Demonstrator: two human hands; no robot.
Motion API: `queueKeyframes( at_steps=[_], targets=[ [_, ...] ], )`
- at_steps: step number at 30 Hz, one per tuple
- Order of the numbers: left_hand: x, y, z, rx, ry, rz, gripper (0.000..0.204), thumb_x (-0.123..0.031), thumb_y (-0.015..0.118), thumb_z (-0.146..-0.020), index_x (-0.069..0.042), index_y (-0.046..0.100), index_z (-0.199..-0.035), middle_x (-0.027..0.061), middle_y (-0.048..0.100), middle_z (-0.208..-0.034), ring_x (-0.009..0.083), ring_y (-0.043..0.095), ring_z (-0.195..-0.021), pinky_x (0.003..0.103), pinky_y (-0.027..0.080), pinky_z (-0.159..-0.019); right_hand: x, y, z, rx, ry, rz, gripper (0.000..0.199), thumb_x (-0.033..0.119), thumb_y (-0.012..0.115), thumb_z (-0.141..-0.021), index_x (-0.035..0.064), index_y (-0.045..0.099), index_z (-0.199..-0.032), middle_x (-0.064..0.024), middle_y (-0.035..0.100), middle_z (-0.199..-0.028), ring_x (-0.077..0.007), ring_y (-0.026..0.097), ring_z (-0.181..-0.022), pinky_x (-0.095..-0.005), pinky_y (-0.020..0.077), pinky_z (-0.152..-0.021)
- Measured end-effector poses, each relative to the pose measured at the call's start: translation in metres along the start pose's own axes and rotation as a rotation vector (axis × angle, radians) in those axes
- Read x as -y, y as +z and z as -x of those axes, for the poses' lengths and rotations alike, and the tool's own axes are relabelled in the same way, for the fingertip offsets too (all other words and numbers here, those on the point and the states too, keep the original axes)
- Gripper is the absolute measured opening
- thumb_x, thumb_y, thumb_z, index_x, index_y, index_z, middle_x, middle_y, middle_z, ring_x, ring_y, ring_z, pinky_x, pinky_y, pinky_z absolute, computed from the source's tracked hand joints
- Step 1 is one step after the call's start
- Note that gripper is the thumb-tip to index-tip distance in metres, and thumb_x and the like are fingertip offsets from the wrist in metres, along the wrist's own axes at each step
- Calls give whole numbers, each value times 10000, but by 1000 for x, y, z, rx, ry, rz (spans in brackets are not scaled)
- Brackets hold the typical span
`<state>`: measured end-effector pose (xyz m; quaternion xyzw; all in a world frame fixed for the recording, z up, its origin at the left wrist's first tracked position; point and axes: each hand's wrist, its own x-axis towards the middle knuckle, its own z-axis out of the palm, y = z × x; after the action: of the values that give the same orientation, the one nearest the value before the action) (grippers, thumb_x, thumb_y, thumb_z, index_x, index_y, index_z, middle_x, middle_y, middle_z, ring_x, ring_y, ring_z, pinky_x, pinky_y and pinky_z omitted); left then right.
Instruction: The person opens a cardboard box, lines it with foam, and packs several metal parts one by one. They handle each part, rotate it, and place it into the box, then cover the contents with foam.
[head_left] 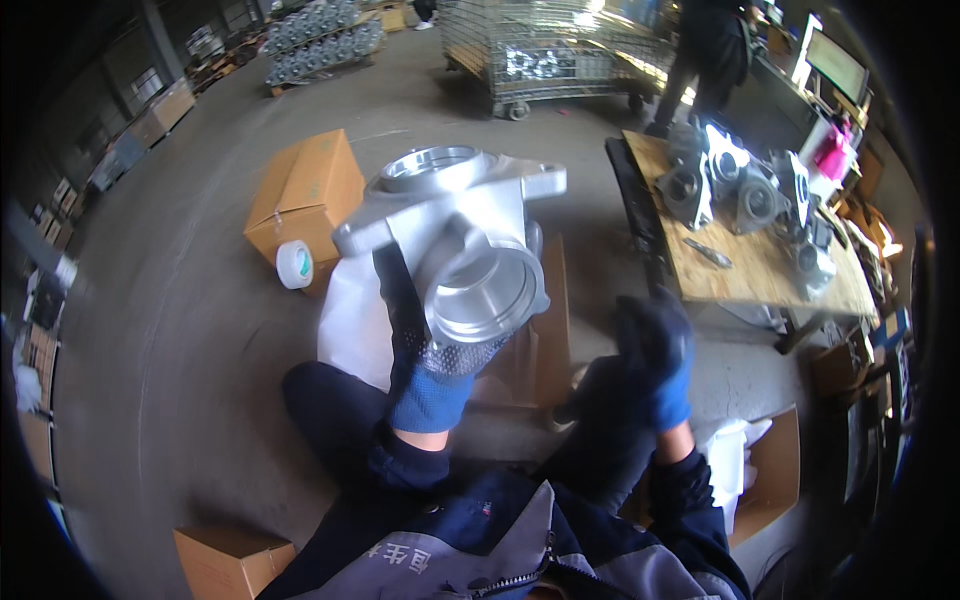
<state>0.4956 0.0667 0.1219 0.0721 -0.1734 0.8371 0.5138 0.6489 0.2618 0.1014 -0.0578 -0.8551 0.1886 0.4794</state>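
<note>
My left hand (418, 340), in a blue and black glove, grips a large silvery cast metal housing (455, 235) with round machined openings and lifts it in front of me. My right hand (655, 350), in the same kind of glove, hovers to the right of the casting with fingers curled and nothing in it. Below the casting lie a white sheet (352, 320) and an open cardboard box (545, 330). My dark-trousered legs stretch out on the concrete floor.
A closed cardboard box (305, 190) with a roll of tape (294, 264) stands at the left. A wooden bench (760, 260) at the right carries several similar castings (740, 185). A person (705, 50) stands by a wire cage trolley (545, 50). More boxes (765, 470) lie near me.
</note>
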Motion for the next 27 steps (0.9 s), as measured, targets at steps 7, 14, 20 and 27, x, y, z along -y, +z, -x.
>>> queueKeyframes(
  at_steps=[7,14,20,27],
  targets=[
    [-13,25,-24,41,122,108,793,-672,556,-904,-103,458,-1448,234,433,-1455,440,426,-1333,571,399,-1097,-169,39,32,501,211,248,238,278,696,-872,51,700,-803,-204,657,-760,-413,646,-731,-452,508,-623],
    [-17,30,-11,70,118,212,913,-618,605,-898,-27,298,-1522,248,424,-1454,399,439,-1329,518,421,-1092,-156,64,29,559,283,188,250,303,714,-847,62,707,-777,-195,658,-758,-395,659,-742,-450,523,-633],
    [-39,-22,10,-293,512,-1498,596,-165,629,-953,12,376,-1463,191,558,-1320,254,581,-1169,369,524,-960,-168,53,37,508,297,268,249,314,735,-828,70,724,-784,-175,677,-751,-373,676,-718,-430,535,-636],
    [-57,-54,45,-383,643,-1481,554,-172,610,-969,12,391,-1443,181,561,-1311,251,585,-1162,365,527,-960,-164,70,36,523,337,164,260,313,739,-836,56,739,-798,-176,691,-756,-358,691,-729,-402,541,-643]
  ],
)
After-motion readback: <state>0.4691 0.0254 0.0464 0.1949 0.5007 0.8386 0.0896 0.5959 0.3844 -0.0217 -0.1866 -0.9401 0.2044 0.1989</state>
